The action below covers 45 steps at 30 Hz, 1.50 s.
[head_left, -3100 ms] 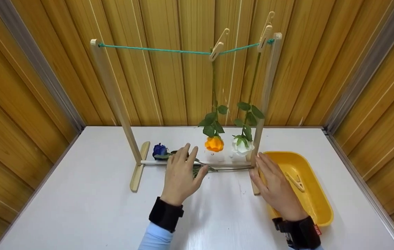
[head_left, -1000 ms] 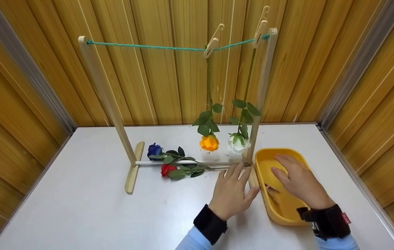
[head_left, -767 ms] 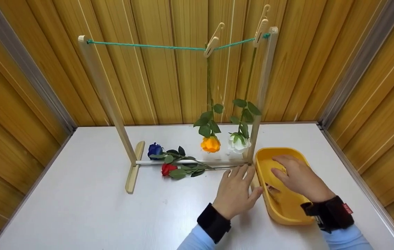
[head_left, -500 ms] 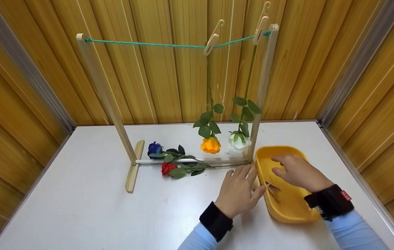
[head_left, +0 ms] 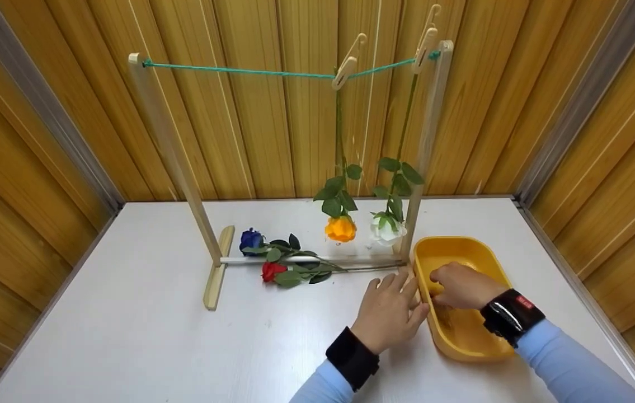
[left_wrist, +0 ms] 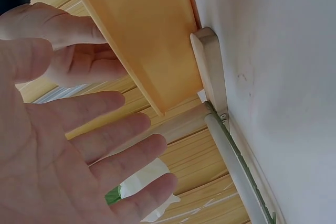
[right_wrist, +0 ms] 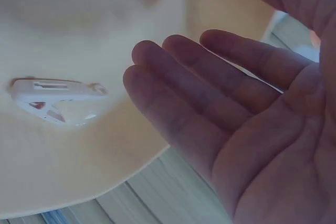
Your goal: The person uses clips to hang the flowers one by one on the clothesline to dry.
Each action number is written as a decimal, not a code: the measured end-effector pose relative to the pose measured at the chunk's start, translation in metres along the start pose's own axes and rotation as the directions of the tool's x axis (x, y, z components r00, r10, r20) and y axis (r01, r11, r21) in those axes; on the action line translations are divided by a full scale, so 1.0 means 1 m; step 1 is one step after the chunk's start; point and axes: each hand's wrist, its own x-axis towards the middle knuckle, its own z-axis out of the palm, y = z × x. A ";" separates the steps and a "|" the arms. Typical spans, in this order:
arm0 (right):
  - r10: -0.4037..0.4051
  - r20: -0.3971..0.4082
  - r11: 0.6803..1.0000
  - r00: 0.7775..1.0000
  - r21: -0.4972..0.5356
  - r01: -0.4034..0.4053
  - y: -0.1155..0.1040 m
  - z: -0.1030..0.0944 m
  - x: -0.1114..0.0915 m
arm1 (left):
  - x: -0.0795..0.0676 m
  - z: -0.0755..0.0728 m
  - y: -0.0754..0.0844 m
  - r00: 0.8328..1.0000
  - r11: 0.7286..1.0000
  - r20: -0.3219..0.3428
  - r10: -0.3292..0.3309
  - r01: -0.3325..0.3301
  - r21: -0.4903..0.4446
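Note:
My right hand (head_left: 465,285) is inside the yellow tray (head_left: 460,354), fingers loosely extended downward. In the right wrist view a clothespin (right_wrist: 58,95) lies on the tray floor, apart from those fingers; a second item at the top edge is blurred and cut off. My left hand (head_left: 387,313) is spread beside the tray's left wall, holding nothing; its palm shows in the left wrist view. A blue rose (head_left: 250,240) and a red rose (head_left: 273,272) lie at the stand's bottom bar. Head down from clothespins hang an orange rose (head_left: 341,229) and a white rose (head_left: 388,229).
A wooden stand (head_left: 183,173) carries a green cord (head_left: 250,71) between its two posts. Two clothespins, the middle one (head_left: 345,73) and the right one (head_left: 424,50), grip the cord. The white table (head_left: 144,330) is enclosed by wood-patterned walls.
Both hands have gone rightward from the lying roses, uncovering the red one. Over the last half second my right hand has moved lower and nearer the tray's left side; the left has barely shifted.

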 end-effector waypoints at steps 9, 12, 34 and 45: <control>0.056 0.106 0.998 0.993 -0.002 -0.056 -0.007 0.010 0.003 | 0.000 0.002 0.002 0.999 1.000 0.032 -0.008 0.008 0.014; 0.066 0.110 0.998 0.992 -0.007 -0.065 -0.008 0.012 0.004 | -0.001 0.003 0.003 0.999 1.000 0.033 -0.003 0.003 0.026; 0.101 0.003 0.995 0.995 -0.006 -0.101 -0.001 -0.001 0.006 | -0.001 -0.003 -0.010 0.999 0.999 0.001 -0.053 0.053 0.006; -0.033 -0.222 0.999 0.975 0.035 0.041 -0.022 -0.034 0.005 | 0.000 -0.014 -0.025 0.984 0.986 -0.137 -0.113 0.094 -0.140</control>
